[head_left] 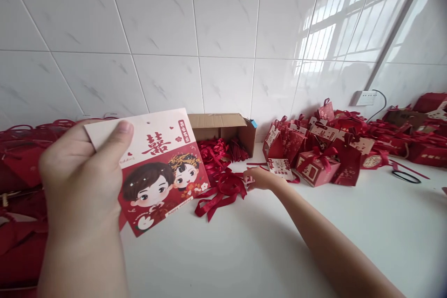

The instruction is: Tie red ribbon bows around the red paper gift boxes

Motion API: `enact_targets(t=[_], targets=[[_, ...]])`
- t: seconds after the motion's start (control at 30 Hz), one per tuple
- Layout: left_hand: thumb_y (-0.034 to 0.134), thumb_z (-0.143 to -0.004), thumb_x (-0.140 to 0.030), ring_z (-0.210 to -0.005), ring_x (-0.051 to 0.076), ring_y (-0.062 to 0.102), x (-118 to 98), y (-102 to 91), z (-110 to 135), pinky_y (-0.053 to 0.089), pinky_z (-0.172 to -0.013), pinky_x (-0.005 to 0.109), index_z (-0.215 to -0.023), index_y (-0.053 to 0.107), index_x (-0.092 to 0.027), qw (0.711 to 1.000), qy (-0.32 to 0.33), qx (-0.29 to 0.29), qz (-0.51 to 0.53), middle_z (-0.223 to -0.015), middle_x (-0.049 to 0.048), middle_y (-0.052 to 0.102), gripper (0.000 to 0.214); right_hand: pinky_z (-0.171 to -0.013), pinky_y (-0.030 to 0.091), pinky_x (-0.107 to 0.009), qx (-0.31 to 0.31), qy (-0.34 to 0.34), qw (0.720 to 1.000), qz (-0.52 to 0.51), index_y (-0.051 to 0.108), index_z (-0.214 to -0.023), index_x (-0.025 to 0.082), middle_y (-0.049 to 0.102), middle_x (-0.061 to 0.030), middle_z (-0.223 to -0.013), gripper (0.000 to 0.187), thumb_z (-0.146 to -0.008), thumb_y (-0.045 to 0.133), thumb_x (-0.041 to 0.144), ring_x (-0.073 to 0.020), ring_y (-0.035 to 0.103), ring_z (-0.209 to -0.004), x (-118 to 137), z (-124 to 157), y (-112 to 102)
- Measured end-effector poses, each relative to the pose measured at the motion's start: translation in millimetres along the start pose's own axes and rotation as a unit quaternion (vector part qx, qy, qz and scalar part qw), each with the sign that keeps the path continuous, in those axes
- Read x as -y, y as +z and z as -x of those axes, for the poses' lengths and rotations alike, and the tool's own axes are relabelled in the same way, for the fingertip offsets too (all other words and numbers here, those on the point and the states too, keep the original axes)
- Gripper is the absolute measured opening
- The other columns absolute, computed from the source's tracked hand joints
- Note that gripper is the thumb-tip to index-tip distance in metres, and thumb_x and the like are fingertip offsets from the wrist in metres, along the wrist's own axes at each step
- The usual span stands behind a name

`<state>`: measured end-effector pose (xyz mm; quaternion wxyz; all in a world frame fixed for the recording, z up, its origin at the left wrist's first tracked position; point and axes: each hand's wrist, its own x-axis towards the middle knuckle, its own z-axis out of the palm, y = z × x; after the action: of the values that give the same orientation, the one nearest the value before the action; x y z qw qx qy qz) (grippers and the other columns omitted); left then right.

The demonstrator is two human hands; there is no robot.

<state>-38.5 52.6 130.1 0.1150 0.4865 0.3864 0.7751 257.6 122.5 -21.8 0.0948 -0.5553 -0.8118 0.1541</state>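
My left hand (pixel 84 172) is closed on a flat-looking wedding favor box (pixel 165 167), thumb across its white upper corner. Its front is white above and red below, with a double-happiness sign and a cartoon couple; whether it has depth I cannot tell. Farther off, my right hand (pixel 257 179) reaches low over the white table, its fingers curled at the edge of a loose heap of red ribbon (pixel 228 186). A strand appears to be pinched there, though the fingertips are small in view. Behind the heap, an open cardboard box (pixel 249 137) lies against the wall with more ribbon spilling out.
Finished red favor boxes with ribbon bows (pixel 319 167) crowd the table right of my right hand. More red boxes (pixel 21 158) are piled at the left edge. A black ring (pixel 405 176) lies at the right, below a power strip (pixel 365 98) on the tiled wall.
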Motion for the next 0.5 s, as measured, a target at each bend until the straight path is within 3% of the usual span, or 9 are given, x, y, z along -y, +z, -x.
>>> enact_targets(t=[0.17, 0.33, 0.5], targets=[[0.076, -0.065, -0.029, -0.053, 0.014, 0.058, -7.7, 6.3, 4.1, 0.046, -0.045, 0.024, -0.088, 0.073, -0.018, 0.999, -0.033, 0.019, -0.004, -0.068, 0.0005, 0.064, 0.025, -0.071, 0.048, -0.027, -0.044, -0.035, 0.997, -0.046, 0.063, -0.082, 0.021, 0.064, -0.0016, -0.081, 0.016, -0.090, 0.057, 0.033, -0.0115, 0.058, -0.074, -8.8, 5.6, 2.4], [0.076, -0.065, -0.031, -0.053, 0.012, 0.055, -6.5, 7.7, 6.3, 0.045, -0.042, 0.020, -0.086, 0.072, -0.016, 0.998, -0.052, 0.028, -0.010, -0.065, -0.0010, 0.062, 0.026, -0.060, 0.047, -0.023, -0.143, -0.049, 0.982, -0.113, 0.061, -0.067, 0.014, 0.060, 0.0031, -0.065, 0.032, -0.088, 0.057, 0.037, -0.0082, 0.057, -0.059, -2.4, 3.1, 11.1], [0.075, -0.066, -0.028, -0.059, 0.011, 0.055, 3.1, 10.2, 1.3, 0.045, -0.049, 0.020, -0.080, 0.068, -0.014, 0.998, -0.038, 0.043, 0.001, -0.069, -0.0011, 0.063, 0.021, -0.054, 0.042, -0.021, -0.276, -0.062, 0.937, -0.207, 0.063, -0.056, 0.018, 0.056, 0.0059, -0.052, 0.018, -0.073, 0.067, 0.022, -0.0067, 0.055, -0.052, 6.6, 12.2, 2.2]])
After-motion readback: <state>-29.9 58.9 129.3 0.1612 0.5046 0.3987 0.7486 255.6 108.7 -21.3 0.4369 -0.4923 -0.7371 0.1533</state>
